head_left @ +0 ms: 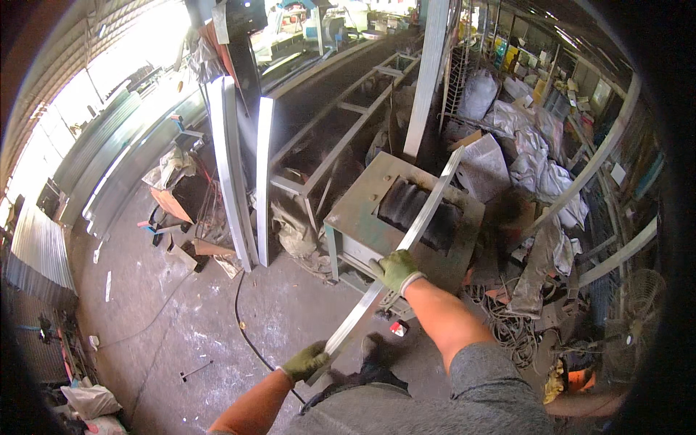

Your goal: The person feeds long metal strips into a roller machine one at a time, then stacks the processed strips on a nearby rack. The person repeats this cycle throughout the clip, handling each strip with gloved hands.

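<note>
A long, pale metal bar (431, 199) slants from low centre up to the right, across the top of a metal machine (353, 201) with a dark ribbed roller (395, 206) in its opening. My left hand (306, 361), in a green work glove, is closed round the bar's near end. Farther along, beside the machine's near edge, my right hand (395, 270) in a matching glove grips the same bar, its fingers wrapped over it. The bar's far end sticks out past the machine's back edge.
Tall metal profiles (263, 181) stand upright left of the machine. A black cable (245, 330) runs over the concrete floor (156, 326). Coiled cables (518, 337) and a fan (629, 322) lie at right. White sacks (533, 141) are heaped behind. Long corrugated sheets (138, 163) lie far left.
</note>
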The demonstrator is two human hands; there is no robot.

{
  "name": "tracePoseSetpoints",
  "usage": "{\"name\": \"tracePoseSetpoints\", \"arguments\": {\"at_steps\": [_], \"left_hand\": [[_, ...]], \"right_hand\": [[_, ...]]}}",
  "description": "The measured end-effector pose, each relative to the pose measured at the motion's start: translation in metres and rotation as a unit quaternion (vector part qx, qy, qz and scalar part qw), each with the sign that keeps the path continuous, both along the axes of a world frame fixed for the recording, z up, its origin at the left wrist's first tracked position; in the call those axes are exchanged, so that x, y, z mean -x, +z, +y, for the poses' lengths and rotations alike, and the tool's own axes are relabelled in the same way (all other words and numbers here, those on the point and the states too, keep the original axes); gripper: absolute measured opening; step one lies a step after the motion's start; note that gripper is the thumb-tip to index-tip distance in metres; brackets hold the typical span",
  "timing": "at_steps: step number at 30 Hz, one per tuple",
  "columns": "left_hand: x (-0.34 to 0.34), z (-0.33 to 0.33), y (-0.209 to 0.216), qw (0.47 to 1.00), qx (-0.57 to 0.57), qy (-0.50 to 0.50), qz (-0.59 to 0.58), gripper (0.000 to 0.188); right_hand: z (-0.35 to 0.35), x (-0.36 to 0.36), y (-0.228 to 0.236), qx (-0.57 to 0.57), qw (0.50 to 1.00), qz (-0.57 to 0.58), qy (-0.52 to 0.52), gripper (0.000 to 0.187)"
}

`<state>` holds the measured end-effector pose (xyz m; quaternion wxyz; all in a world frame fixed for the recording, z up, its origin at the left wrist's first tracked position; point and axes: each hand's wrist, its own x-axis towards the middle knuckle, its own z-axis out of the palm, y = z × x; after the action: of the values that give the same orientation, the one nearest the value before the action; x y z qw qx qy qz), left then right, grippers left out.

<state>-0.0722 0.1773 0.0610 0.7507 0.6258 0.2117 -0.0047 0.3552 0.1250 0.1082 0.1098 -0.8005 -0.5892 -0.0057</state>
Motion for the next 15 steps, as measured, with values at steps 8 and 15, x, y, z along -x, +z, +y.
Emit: {"name": "tracePoseSetpoints", "arguments": {"at_steps": [8,15], "left_hand": [[-0.061,-0.015,0.01,0.903,-0.323,-0.073,0.273,0.07],[0.02,-0.042,-0.006,0.918,-0.258,-0.041,0.298,0.06]], "right_hand": [[0.024,-0.04,-0.004,0.036,0.999,-0.016,0.0,0.067],[0.01,0.035,-0.03,-0.103,0.992,0.012,0.075,0.051]]}}
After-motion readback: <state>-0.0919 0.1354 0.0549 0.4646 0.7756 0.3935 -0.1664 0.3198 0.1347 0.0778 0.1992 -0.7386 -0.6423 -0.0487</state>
